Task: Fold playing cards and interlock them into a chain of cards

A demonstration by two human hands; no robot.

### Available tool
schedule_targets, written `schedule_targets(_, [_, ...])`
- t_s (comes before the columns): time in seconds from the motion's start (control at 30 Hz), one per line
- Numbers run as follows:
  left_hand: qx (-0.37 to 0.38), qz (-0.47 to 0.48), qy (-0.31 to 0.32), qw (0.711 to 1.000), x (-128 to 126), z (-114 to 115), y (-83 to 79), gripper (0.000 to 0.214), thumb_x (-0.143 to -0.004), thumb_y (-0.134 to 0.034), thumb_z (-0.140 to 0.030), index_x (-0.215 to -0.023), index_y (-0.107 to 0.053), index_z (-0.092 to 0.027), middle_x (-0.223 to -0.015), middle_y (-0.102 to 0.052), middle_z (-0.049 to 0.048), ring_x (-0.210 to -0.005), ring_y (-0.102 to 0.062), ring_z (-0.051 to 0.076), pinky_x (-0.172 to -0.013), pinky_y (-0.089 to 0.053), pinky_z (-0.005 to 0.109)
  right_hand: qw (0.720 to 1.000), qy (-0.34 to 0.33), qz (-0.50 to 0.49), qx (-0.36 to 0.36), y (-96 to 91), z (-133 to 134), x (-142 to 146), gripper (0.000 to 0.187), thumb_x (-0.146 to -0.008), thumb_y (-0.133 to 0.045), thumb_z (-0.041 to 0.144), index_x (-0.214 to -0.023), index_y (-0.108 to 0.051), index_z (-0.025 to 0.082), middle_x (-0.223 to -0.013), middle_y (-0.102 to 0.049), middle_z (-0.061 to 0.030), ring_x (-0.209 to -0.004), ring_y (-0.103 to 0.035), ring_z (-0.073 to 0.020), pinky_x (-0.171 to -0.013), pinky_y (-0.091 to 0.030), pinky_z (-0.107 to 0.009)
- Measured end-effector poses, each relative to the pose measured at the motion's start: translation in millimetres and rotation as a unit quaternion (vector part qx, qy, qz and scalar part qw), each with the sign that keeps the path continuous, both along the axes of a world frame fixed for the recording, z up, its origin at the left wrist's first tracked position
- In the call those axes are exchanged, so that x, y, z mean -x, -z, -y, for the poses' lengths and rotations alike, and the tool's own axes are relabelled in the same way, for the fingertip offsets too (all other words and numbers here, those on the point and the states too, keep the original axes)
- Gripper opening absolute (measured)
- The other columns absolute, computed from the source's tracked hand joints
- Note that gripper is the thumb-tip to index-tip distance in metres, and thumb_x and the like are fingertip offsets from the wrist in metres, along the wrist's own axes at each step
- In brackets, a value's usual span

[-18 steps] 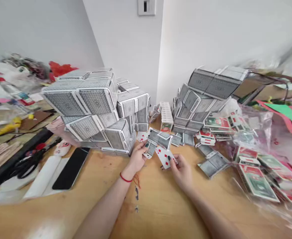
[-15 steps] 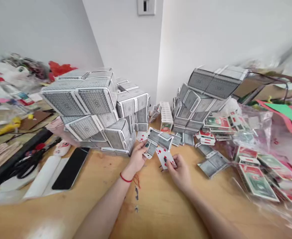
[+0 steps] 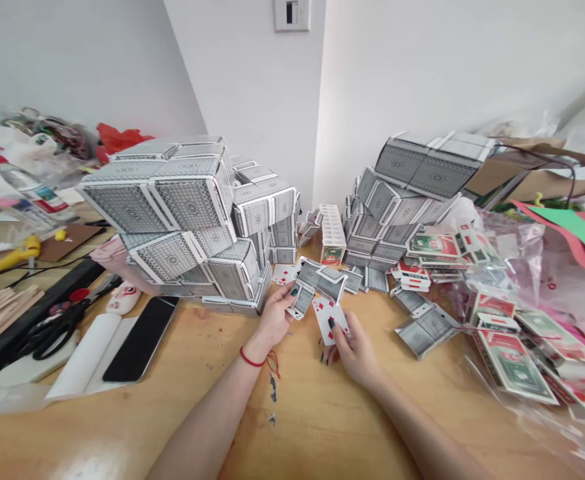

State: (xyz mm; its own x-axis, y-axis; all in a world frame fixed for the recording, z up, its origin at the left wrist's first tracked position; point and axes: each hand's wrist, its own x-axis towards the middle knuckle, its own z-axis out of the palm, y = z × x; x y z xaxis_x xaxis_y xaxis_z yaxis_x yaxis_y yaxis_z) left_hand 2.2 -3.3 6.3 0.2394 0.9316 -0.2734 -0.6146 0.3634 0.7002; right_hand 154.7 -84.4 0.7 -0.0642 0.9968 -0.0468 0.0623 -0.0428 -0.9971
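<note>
1. right hand [image 3: 355, 350]: thumb and fingers clamped on a red-diamond card [image 3: 326, 320]. thumb lies on the face, fingertips show below the near edge; holding the near right corner likely leaves most of the card free.
2. left hand [image 3: 276, 313]: pinched on the near left part of a grey card assembly [image 3: 315, 277], thumb on top, presumably to steady it while its far and right sides stay unobstructed.
3. card and assembly sit close, between the hands; whether they touch, cannot tell.
4. just beyond the left hand, a face-up card [image 3: 283, 273] lies on the table [image 3: 297, 427].
5. farther out, grey card blocks stand in a left stack [image 3: 187, 200] and a right stack [image 3: 387, 207]; the gap between seems to serve as working room.
6. right: loose grey pieces [image 3: 427, 327] near the right hand, probably for easy reach; card boxes [image 3: 515, 363] beyond.
7. left: phone [image 3: 141, 340] and scissors [image 3: 57, 330], apart from the hands.
</note>
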Motion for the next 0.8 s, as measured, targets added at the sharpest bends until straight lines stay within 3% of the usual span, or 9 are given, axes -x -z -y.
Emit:
schedule_targets(0.47, [0.001, 0.008, 0.002, 1.0, 0.4, 0.8, 0.2, 0.037, -0.064, -0.059, -0.004, -0.099, -0.059, -0.015, -0.088, -0.064, 0.0031, -0.071, -0.059, 0.011, -0.062, -0.045, 0.019, 1.0, 0.014, -0.006, 0.016, -0.4, -2.0, 2.2, 0.032, -0.08, -0.037, 0.051, -0.093, -0.036, 0.021, -0.047, -0.057, 0.0039, -0.036, -0.055, -0.0147, -0.035, -0.045, -0.023])
schedule_targets(0.8, [-0.015, 0.019, 0.004, 1.0, 0.0, 0.2, 0.3, 0.036, -0.066, -0.057, -0.004, -0.1, -0.058, -0.015, -0.092, -0.064, 0.0044, -0.078, -0.06, 0.013, -0.071, -0.046, 0.024, 1.0, 0.022, 0.003, 0.021, 1.7, -2.6, 1.8, 0.032, -0.081, -0.035, 0.051, -0.094, -0.037, 0.021, -0.046, -0.057, 0.0034, -0.036, -0.056, -0.0158, -0.034, -0.045, -0.024])
